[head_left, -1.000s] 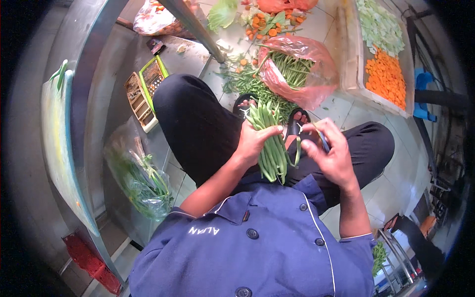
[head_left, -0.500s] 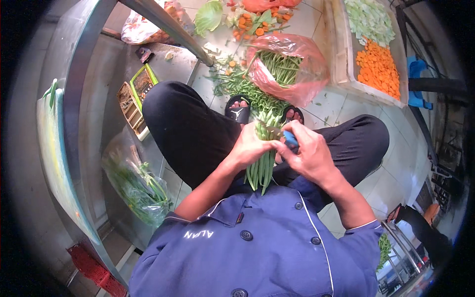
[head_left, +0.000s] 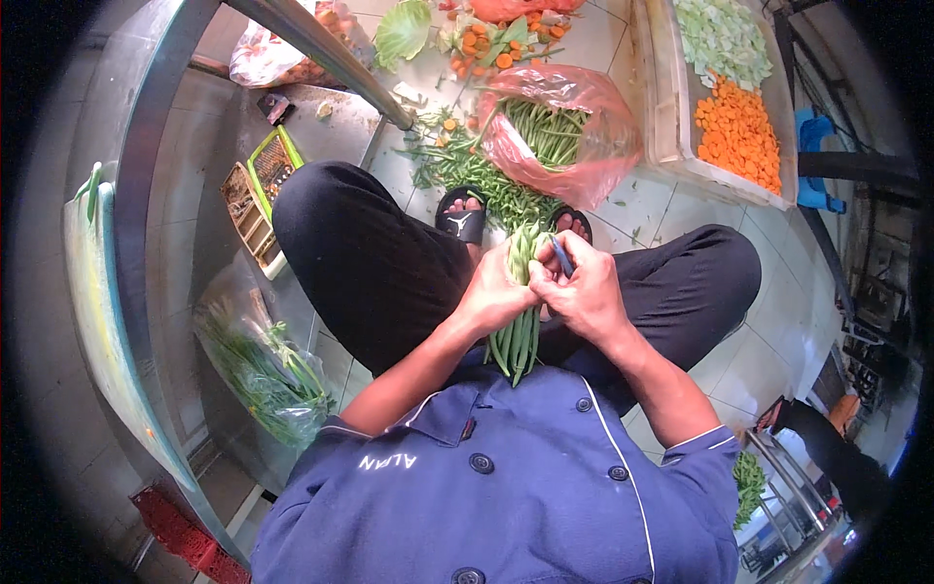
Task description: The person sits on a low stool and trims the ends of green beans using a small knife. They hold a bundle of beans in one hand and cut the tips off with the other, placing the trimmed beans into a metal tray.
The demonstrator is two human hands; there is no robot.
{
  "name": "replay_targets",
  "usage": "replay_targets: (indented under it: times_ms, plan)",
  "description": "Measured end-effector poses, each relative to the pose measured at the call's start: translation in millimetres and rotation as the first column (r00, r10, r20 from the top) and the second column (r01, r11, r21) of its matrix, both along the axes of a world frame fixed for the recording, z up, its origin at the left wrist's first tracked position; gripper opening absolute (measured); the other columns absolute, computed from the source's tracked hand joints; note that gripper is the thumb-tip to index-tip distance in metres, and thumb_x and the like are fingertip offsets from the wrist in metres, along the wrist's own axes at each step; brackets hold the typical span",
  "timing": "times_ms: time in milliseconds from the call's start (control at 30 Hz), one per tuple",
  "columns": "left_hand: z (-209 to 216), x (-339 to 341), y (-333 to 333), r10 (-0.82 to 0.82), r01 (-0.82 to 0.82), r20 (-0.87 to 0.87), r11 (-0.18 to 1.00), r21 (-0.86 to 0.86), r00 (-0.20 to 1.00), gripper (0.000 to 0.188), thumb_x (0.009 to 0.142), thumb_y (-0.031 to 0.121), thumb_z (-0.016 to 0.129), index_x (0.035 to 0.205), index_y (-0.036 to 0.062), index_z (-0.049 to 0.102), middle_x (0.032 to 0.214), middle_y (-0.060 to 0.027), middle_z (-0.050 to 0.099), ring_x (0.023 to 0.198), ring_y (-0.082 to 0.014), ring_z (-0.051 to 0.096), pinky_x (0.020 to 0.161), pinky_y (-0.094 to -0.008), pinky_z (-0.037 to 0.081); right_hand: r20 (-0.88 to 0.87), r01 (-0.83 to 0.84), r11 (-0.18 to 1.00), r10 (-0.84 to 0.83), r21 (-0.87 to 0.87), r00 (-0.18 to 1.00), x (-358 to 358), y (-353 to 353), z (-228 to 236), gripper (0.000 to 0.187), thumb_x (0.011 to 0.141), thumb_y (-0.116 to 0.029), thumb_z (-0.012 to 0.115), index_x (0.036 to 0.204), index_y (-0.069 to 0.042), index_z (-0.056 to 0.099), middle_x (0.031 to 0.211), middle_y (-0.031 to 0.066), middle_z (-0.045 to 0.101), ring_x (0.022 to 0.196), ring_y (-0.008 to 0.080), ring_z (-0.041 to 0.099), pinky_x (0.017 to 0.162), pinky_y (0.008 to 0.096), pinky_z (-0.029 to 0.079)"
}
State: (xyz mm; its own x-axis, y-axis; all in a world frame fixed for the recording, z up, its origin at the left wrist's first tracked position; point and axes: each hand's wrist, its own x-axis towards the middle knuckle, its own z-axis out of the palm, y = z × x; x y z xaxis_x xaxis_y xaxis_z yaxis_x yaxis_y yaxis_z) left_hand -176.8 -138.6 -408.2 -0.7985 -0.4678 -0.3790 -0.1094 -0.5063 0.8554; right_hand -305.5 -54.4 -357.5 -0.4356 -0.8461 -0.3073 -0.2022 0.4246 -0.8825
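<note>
A bundle of green beans [head_left: 516,341] hangs between my knees, its lower ends above my lap. My left hand [head_left: 494,292] is closed around the bundle from the left side. Close against it, my right hand [head_left: 591,295] grips a knife [head_left: 561,255] by its blue handle, with the thumb pressed towards the beans. The blade hardly shows now. Below the bundle, cut green bean pieces [head_left: 511,200] lie in a heap on the floor between my sandalled feet. Just beyond stands an open pink plastic bag [head_left: 608,141] with whole beans in it.
At the far right, a white crate [head_left: 681,146] holds sliced carrots [head_left: 737,136] and chopped cabbage [head_left: 720,44]. Carrot pieces [head_left: 504,60] and a cabbage leaf [head_left: 401,34] lie beyond the bag. A metal table leg [head_left: 331,63] and a bag of leafy greens [head_left: 263,365] are on my left.
My right hand has turned the knife, its handle now more upright and the blade less visible. Both hands stay together at the bean bundle. The whole view has shifted slightly.
</note>
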Motion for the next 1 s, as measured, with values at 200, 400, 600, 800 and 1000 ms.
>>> replay_targets:
  times_ms: [200,400,600,800,1000]
  plan:
    - [6.0,1.5,-5.0,-0.049,0.050,0.018,0.997,-0.057,0.999,0.048,0.077,-0.002,0.071,0.123,0.0006,0.057,0.103,-0.0028,0.067,0.090,-0.0099,0.065,0.078,-0.0281,0.056,0.015,0.126,0.989,-0.125,-0.078,0.992,-5.9,2.7,0.7,0.017,0.084,-0.010,0.075,0.091,-0.001,0.063,0.068,0.0020,0.064,0.060,0.0043,0.057,0.055,0.0247,0.048]
    - [6.4,0.1,-3.6,-0.030,0.032,0.075,0.999,-0.033,0.997,0.039,0.076,-0.002,0.068,0.114,0.0003,0.059,0.092,-0.0036,0.067,0.073,-0.0124,0.066,0.060,-0.0315,0.057,0.024,0.042,0.995,-0.040,-0.092,0.999,-17.3,3.4,4.9,0.017,0.091,-0.013,0.071,0.098,-0.001,0.062,0.068,0.0020,0.059,0.058,0.0057,0.057,0.053,0.0282,0.046]
    - [3.2,0.2,-6.1,0.041,-0.021,0.135,0.989,-0.149,0.990,0.026,0.078,0.004,0.070,0.103,0.0013,0.064,0.085,-0.0047,0.069,0.071,-0.0153,0.068,0.064,-0.0331,0.056,-0.408,-0.366,0.931,0.330,-0.011,0.851,-32.9,18.2,37.6,0.019,0.095,-0.007,0.060,0.112,0.001,0.059,0.099,0.0212,0.062,0.083,0.0441,0.064,0.073,0.0450,0.053]
    - [-9.9,-1.1,-7.6,0.021,0.069,0.287,0.952,-0.299,0.958,0.025,0.076,0.016,0.074,0.093,-0.0010,0.069,0.081,-0.0138,0.072,0.073,-0.0222,0.070,0.072,-0.0378,0.055,-0.585,-0.496,0.837,0.526,0.230,0.617,-19.6,22.1,35.3,0.027,0.095,-0.016,0.060,0.114,0.002,0.054,0.087,0.0186,0.062,0.067,0.0383,0.065,0.060,0.0471,0.054]
    - [-6.6,-0.9,-11.2,-0.009,0.166,0.377,0.908,-0.385,0.926,0.028,0.073,0.012,0.072,0.096,-0.0027,0.069,0.077,-0.0147,0.072,0.071,-0.0213,0.069,0.068,-0.0369,0.055,-0.647,-0.488,0.788,0.599,0.374,0.471,-14.5,18.8,21.5,0.019,0.095,-0.016,0.057,0.105,-0.001,0.052,0.068,0.0132,0.060,0.060,0.0317,0.065,0.057,0.0442,0.053]
